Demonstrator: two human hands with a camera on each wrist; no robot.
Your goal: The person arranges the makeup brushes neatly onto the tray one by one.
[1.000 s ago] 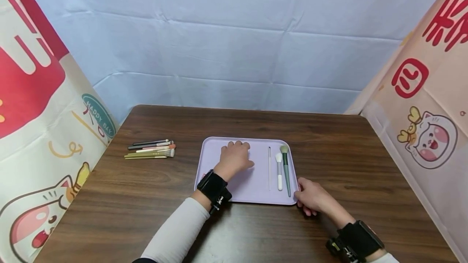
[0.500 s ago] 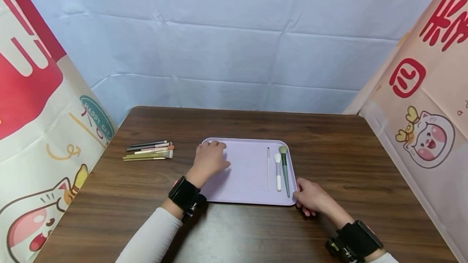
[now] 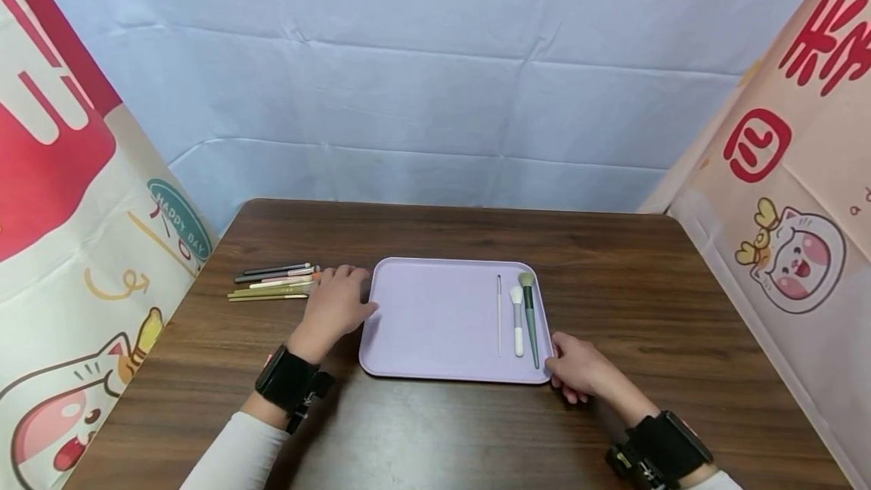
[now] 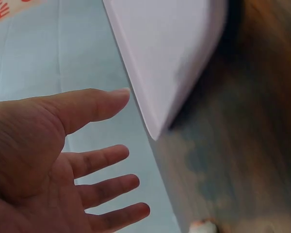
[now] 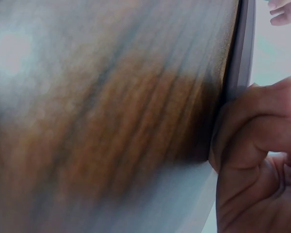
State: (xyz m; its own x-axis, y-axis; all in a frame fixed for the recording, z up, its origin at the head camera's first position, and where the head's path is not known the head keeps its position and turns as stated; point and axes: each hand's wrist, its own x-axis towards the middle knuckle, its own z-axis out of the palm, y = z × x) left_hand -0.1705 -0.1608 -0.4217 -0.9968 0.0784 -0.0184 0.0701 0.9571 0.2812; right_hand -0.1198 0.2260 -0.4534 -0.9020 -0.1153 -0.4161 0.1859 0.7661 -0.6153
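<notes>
In the head view a lilac tray (image 3: 435,324) bears three makeup brushes near its right side: a thin white one (image 3: 499,320), a white-and-grey one (image 3: 518,324) and a green one (image 3: 531,324). My left hand (image 3: 335,305) is over the table between the tray's left edge and a group of brushes (image 3: 272,291). It holds nothing; the left wrist view shows its thumb and fingers (image 4: 104,190) spread apart beside the tray corner. With curled fingers, my right hand (image 3: 574,365) grips the tray's near right corner. Its fingers (image 5: 257,121) lie against the rim in the right wrist view.
Several makeup brushes, olive, pink and black, lie side by side at the left, their bristle ends partly behind my left hand. The brown wooden table (image 3: 435,437) meets a pale blue cloth (image 3: 422,97) at the back. Printed cloths (image 3: 769,263) hang on both sides.
My left hand has moved left, from above the tray's middle to beside the brush group, uncovering the tray's left part. The right hand stays at the tray's corner.
</notes>
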